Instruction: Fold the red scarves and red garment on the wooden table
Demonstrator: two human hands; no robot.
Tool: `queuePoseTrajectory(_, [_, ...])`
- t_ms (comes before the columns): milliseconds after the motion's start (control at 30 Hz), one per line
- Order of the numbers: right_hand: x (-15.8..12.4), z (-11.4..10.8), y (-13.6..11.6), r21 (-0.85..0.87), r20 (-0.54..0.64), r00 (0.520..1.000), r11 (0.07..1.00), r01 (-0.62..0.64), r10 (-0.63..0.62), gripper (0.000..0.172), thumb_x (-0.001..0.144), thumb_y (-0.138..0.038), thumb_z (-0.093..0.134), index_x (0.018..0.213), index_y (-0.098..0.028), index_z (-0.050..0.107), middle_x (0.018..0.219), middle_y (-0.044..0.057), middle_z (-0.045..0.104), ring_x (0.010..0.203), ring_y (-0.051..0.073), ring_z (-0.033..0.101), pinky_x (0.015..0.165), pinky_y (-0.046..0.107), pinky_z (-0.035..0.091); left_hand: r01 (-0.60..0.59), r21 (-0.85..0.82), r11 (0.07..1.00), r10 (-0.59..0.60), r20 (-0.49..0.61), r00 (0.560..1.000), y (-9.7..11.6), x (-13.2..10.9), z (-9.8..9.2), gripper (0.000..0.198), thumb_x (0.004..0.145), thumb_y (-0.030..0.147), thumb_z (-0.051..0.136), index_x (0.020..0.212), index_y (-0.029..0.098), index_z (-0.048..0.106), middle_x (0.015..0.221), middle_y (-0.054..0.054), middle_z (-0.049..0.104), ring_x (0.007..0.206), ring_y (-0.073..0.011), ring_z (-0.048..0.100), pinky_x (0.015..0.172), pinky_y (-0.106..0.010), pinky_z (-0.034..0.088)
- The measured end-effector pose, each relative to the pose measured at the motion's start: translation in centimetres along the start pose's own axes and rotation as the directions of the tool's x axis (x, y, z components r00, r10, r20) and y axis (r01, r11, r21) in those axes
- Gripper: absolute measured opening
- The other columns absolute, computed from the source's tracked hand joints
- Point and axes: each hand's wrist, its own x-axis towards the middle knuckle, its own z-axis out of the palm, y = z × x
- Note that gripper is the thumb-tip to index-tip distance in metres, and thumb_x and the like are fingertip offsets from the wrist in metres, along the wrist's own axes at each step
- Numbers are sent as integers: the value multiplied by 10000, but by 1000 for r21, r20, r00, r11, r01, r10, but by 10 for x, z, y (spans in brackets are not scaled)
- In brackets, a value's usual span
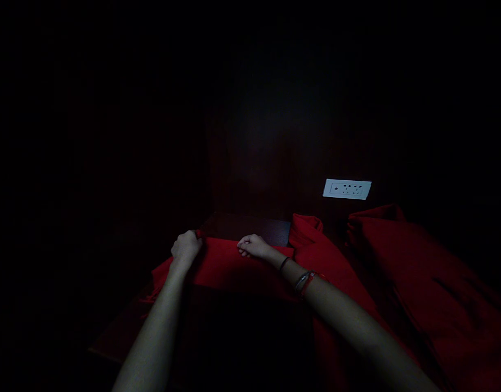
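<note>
A red cloth (221, 267) lies across a dark table (250, 224), with loose fringe-like strands showing at its left end. My left hand (187, 247) is closed in a fist around the cloth's far edge, and a bit of red pokes out above the fingers. Farther right along that same edge, my right hand (254, 246) has its fingers curled together in a pinch at the cloth. Bracelets circle the right wrist. The near part of the cloth fades into deep shadow.
Right of my hands lies a second long red cloth (332, 256), partly under my right forearm. Beyond it is a folded red pile (422, 267). A white wall socket (347, 189) is set in the dark wall behind. Most surroundings are too dark to make out.
</note>
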Motion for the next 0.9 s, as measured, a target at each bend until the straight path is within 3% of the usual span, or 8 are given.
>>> queuePoseTrajectory(133, [-4, -2, 7, 389, 110, 992, 916, -102, 64, 245, 862, -303, 374, 759, -139, 525, 635, 4, 579, 504, 63, 542, 495, 175, 432, -256, -567, 783, 448, 227, 865, 28, -19, 18, 290, 632, 330, 575, 843, 134, 606, 814, -31, 644, 824, -205, 580, 739, -285, 443])
queuePoseTrajectory(267, [-17, -14, 15, 525, 115, 990, 841, -133, 85, 224, 827, -333, 449, 737, -140, 520, 602, -12, 562, 484, 61, 532, 501, 182, 445, -113, -785, 610, 661, 425, 619, 48, -39, 35, 285, 542, 188, 609, 826, 167, 599, 834, 4, 647, 854, -168, 574, 784, -271, 430])
queuePoseTrajectory(333, [-23, -17, 18, 519, 71, 987, 840, -159, 143, 126, 787, -212, 494, 681, -145, 492, 553, -35, 523, 452, 54, 504, 502, 179, 441, -78, -780, 621, 670, 476, 570, 49, -40, 37, 288, 549, 148, 586, 836, 175, 599, 882, -9, 647, 874, -157, 576, 785, -262, 427])
queuePoseTrajectory(400, [-28, -19, 18, 527, 21, 983, 833, -166, 183, 125, 760, -111, 467, 644, -157, 453, 518, -53, 479, 431, 50, 480, 513, 184, 443, -89, -729, 679, 587, 466, 663, 43, -33, 37, 216, 607, 154, 536, 815, 155, 594, 886, -37, 646, 806, -148, 596, 724, -256, 443])
queuePoseTrajectory(500, [-41, -28, 11, 568, -56, 983, 815, -111, 173, 127, 756, -95, 420, 660, -178, 420, 530, -61, 452, 444, 53, 470, 544, 197, 453, -159, -580, 799, 355, 240, 903, 27, -13, 37, 163, 698, 161, 429, 769, 140, 574, 827, -58, 646, 686, -131, 598, 628, -237, 443])
queuePoseTrajectory(567, [-55, -45, 0, 578, -128, 983, 816, -31, 129, 99, 767, -133, 410, 691, -194, 426, 578, -43, 482, 496, 70, 492, 576, 212, 465, -211, -446, 870, 262, 56, 963, 18, -2, 37, 174, 724, 153, 401, 763, 154, 570, 817, -54, 646, 715, -134, 593, 633, -226, 433])
queuePoseTrajectory(733, [-106, -130, -31, 400, -346, 938, 905, 147, 1, 122, 761, -126, 402, 692, -195, 475, 729, 21, 583, 646, 110, 542, 673, 223, 468, -331, -218, 918, 336, -19, 942, 21, -3, 46, 208, 774, 209, 398, 876, 177, 576, 913, -56, 641, 833, -163, 579, 717, -247, 422])
queuePoseTrajectory(900, [-152, -224, -29, 276, -480, 869, 961, 24, 116, 135, 759, -122, 438, 690, -160, 548, 682, 12, 601, 611, 106, 551, 668, 242, 464, -563, -137, 815, 569, 1, 823, 47, -29, 67, 253, 803, 230, 366, 926, 156, 574, 956, -67, 618, 906, -173, 553, 815, -277, 409])
